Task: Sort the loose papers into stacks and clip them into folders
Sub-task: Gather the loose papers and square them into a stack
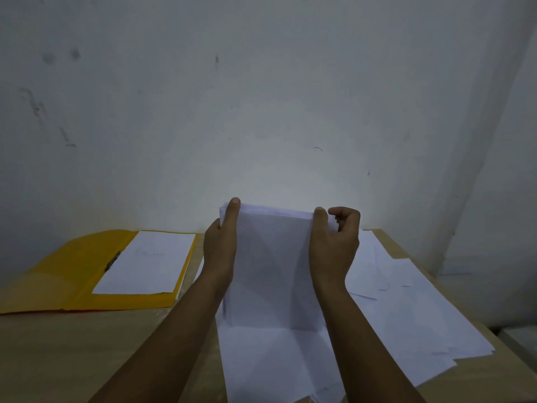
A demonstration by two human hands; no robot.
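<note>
Hands curled (thumbs up top) round upright paper stack.

Both forearms reach forward, raised side by side. The left hand and right hand grip with thumbs up, right fingers curled inward.

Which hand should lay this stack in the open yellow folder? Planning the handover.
Probably left: the left hand grips the paper stack on the side nearer the yellow folder.
</note>
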